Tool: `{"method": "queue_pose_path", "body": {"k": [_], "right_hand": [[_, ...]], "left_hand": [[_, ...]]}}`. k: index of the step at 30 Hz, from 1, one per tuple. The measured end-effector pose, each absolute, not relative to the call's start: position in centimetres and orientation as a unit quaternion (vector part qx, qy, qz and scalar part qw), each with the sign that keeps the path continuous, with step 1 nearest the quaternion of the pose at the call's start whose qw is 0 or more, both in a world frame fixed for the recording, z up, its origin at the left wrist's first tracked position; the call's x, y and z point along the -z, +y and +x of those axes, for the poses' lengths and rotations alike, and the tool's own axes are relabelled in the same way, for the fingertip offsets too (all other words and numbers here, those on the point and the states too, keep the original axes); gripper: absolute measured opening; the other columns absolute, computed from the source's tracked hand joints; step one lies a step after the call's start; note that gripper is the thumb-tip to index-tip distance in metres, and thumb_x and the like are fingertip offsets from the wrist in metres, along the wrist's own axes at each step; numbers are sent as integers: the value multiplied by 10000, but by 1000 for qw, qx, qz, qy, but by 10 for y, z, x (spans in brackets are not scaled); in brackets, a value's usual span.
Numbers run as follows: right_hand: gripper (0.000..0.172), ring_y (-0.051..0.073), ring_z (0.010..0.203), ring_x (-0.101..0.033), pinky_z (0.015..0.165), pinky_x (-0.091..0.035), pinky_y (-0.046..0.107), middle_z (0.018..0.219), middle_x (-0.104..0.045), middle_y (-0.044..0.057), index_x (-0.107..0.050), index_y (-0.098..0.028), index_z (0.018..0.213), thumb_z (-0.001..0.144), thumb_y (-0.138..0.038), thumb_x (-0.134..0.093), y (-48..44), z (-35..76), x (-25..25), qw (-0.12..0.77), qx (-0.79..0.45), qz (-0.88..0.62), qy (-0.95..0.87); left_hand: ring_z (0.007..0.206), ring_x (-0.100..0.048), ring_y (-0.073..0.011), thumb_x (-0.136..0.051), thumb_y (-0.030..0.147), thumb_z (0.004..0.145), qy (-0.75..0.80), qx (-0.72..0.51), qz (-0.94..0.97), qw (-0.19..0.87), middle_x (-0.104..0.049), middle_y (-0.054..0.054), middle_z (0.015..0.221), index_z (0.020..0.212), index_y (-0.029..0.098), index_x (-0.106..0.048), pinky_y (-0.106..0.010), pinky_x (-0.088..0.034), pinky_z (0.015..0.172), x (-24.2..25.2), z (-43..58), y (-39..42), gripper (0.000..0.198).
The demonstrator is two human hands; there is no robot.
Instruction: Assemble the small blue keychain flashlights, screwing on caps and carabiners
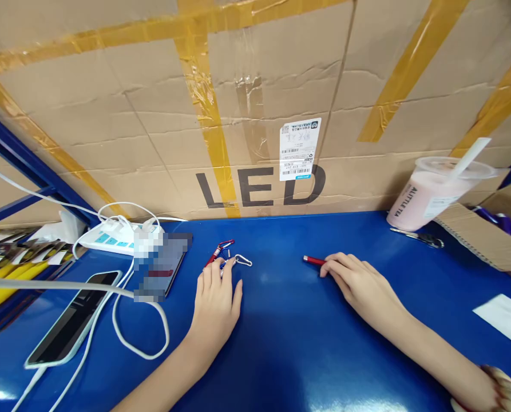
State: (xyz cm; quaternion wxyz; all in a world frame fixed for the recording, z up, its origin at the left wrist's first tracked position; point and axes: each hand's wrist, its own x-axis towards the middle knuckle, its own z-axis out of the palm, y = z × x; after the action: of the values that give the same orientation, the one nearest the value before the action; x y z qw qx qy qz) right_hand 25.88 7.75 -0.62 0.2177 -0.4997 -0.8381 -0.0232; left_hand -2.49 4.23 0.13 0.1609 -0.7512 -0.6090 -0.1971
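Note:
My left hand point(216, 294) rests palm down on the blue tabletop, fingers stretched forward and thumb apart. Its fingertips touch a small cluster of carabiner key rings: a red one point(217, 252) with a red tube-like body, and a silver carabiner clip point(243, 260) sticking out to the right. Parts of these are hidden under the fingers. To the right, my right hand point(360, 280) has its fingers curled together around the end of a short red metal tube point(312, 260), which lies low over the table and points left. Its other end is hidden by the fingers.
A phone point(72, 320) with white cables and a power strip point(109, 237) lie left, beside a partly blurred dark device point(175, 266). A large cardboard box point(152, 131) stands behind. At right are a pink drink cup point(427, 191), keys point(429, 240) and white paper point(506, 320).

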Motion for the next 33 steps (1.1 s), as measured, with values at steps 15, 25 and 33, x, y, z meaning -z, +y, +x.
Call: {"method": "queue_pose_path", "body": {"k": [15, 25, 33], "right_hand": [[366, 232, 980, -539, 747, -398, 367, 1128, -588, 69, -657, -196, 1020, 905, -190, -310, 94, 275, 16, 263, 95, -523, -805], [339, 208, 1144, -476, 963, -390, 400, 1226, -523, 71, -566, -233, 1217, 929, -398, -498, 47, 219, -5, 280, -106, -426, -854], [278, 191, 1163, -449, 992, -334, 375, 1205, -539, 50, -650, -265, 1119, 937, -408, -496, 36, 210, -11, 218, -214, -360, -881]], "left_hand": [[944, -531, -352, -298, -5, 885, -636, 98, -745, 174, -599, -208, 995, 1154, 15, -587, -484, -389, 805, -1, -28, 41, 396], [870, -539, -190, -455, 99, 913, -495, 198, -839, -112, -603, -47, 1000, 1133, 201, -581, -324, -411, 761, -10, -1, 17, 273], [911, -571, -170, -486, 135, 912, -422, 297, -838, -175, -636, -23, 967, 1033, 218, -604, -308, -378, 813, -8, 3, 11, 188]]}}
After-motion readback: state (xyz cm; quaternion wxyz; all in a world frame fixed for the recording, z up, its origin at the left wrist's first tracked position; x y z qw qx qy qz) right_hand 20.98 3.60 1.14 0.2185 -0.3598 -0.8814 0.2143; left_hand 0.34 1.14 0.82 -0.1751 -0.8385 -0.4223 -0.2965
